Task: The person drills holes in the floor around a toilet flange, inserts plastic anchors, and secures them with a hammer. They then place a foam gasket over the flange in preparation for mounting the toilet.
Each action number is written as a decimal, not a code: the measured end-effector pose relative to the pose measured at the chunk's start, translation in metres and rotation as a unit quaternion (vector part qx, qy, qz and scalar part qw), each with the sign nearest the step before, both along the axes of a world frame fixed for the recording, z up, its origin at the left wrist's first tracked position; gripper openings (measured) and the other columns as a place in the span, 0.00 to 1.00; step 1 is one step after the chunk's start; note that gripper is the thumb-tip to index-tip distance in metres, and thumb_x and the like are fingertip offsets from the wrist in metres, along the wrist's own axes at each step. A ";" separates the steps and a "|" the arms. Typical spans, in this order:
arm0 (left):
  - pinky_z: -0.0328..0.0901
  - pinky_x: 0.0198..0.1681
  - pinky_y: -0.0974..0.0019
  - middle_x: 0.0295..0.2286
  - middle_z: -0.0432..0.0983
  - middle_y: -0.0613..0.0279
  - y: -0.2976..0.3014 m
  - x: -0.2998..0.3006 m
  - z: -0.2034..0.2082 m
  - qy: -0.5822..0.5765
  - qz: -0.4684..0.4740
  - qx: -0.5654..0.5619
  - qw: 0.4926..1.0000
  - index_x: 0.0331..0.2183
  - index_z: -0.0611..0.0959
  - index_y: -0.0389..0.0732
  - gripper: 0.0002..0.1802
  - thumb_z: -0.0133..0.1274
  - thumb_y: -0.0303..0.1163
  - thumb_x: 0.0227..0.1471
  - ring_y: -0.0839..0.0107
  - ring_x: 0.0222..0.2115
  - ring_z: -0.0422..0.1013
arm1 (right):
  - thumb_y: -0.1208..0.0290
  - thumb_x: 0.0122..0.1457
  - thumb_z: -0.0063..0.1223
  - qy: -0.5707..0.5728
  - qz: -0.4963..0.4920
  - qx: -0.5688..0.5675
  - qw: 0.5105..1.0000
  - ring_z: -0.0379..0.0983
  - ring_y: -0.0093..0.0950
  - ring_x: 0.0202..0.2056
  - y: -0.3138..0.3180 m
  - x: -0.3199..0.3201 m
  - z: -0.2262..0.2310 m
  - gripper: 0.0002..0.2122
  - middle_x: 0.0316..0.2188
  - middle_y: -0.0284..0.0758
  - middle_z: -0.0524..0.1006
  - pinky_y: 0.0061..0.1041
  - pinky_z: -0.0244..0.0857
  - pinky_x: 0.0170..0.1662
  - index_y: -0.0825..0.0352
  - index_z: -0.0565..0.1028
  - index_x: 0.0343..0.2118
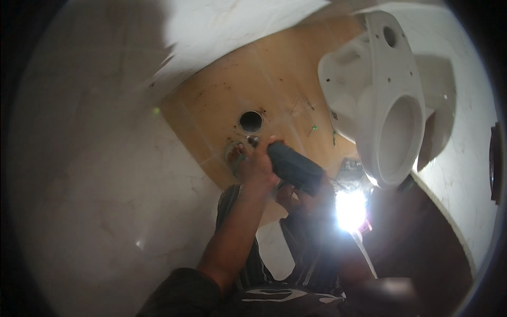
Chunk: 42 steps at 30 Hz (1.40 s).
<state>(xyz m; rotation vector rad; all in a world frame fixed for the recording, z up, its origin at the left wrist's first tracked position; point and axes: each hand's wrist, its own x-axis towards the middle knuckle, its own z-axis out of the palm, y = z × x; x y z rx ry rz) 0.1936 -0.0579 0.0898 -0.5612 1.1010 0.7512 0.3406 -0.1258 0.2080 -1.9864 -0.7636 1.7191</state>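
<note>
Held in front of me, over the tiled floor, is a dark, thick, cylinder-shaped thing [296,168]; its exact kind does not show. My left hand [259,171] is closed at its front end, with fingertips at the upper edge. At the rear end, my right hand [317,194] is closed around it, partly blurred and lost in the glare. Just beyond the left hand, a round drain hole [251,121] opens in the orange-brown floor [274,74]. A small dark object [253,141] lies between that hole and my left hand.
A white toilet bowl [369,100] stands tipped to the right. Below it glows a bright lamp [351,211] with a pale cable [364,256], beside a crumpled grey packet [351,171]. Small green-tipped pieces [315,128] lie on the floor. Pale marbled walls enclose the space. My foot [235,153] is near the hole.
</note>
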 end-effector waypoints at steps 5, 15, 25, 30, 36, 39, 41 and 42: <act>0.73 0.39 0.60 0.31 0.80 0.58 0.038 0.031 0.019 0.006 -0.050 0.106 0.993 0.37 0.82 0.37 0.16 0.61 0.37 0.49 0.65 0.32 0.76 | 0.65 0.51 0.68 0.188 -0.180 -0.042 0.965 0.83 0.37 0.36 0.002 0.034 -0.035 0.32 0.42 0.45 0.80 0.34 0.79 0.39 0.75 0.69 0.56; 0.73 0.47 0.52 0.32 0.78 0.58 0.092 0.048 0.007 -0.029 -0.101 0.196 0.975 0.35 0.78 0.41 0.13 0.64 0.37 0.54 0.60 0.37 0.77 | 0.70 0.49 0.70 0.159 -0.062 0.119 0.978 0.81 0.26 0.35 0.031 0.075 -0.096 0.24 0.33 0.36 0.82 0.28 0.76 0.40 0.69 0.75 0.50; 0.72 0.50 0.52 0.27 0.76 0.60 0.053 0.108 -0.058 -0.084 -0.188 0.183 0.961 0.29 0.78 0.42 0.15 0.65 0.40 0.56 0.60 0.38 0.77 | 0.60 0.48 0.70 -0.103 -0.039 0.224 0.968 0.82 0.32 0.36 -0.029 0.090 -0.113 0.27 0.35 0.38 0.82 0.33 0.74 0.42 0.63 0.76 0.52; 0.70 0.52 0.54 0.29 0.77 0.57 0.028 0.127 -0.077 -0.167 -0.242 0.169 0.941 0.26 0.80 0.40 0.21 0.61 0.48 0.58 0.60 0.41 0.75 | 0.60 0.46 0.71 -0.155 -0.049 0.223 0.961 0.82 0.34 0.39 -0.065 0.097 -0.112 0.31 0.38 0.41 0.81 0.34 0.74 0.44 0.65 0.74 0.54; 0.67 0.56 0.53 0.31 0.78 0.53 0.003 0.119 -0.070 -0.213 -0.306 0.181 0.910 0.26 0.83 0.38 0.26 0.56 0.53 0.61 0.60 0.43 0.74 | 0.64 0.44 0.73 -0.291 0.000 0.240 0.926 0.81 0.41 0.42 -0.106 0.084 -0.114 0.38 0.42 0.49 0.79 0.36 0.74 0.46 0.75 0.69 0.58; 0.67 0.56 0.53 0.31 0.79 0.56 -0.005 0.111 -0.068 -0.220 -0.293 0.196 0.909 0.28 0.83 0.39 0.25 0.56 0.53 0.61 0.61 0.44 0.74 | 0.64 0.45 0.73 -0.279 -0.003 0.265 0.923 0.80 0.43 0.42 -0.114 0.079 -0.115 0.38 0.42 0.49 0.78 0.37 0.73 0.45 0.75 0.69 0.59; 0.67 0.57 0.52 0.32 0.79 0.58 -0.009 0.102 -0.065 -0.207 -0.280 0.219 0.911 0.29 0.83 0.39 0.25 0.56 0.53 0.61 0.61 0.45 0.74 | 0.64 0.45 0.73 -0.279 -0.003 0.269 0.922 0.80 0.44 0.41 -0.118 0.071 -0.117 0.38 0.41 0.49 0.78 0.38 0.73 0.45 0.74 0.68 0.59; 0.66 0.57 0.51 0.32 0.79 0.59 -0.012 0.099 -0.066 -0.200 -0.281 0.221 0.912 0.29 0.83 0.39 0.24 0.56 0.53 0.61 0.62 0.46 0.74 | 0.64 0.45 0.73 -0.287 -0.003 0.280 0.916 0.80 0.44 0.41 -0.122 0.068 -0.120 0.39 0.41 0.49 0.78 0.38 0.73 0.45 0.74 0.68 0.59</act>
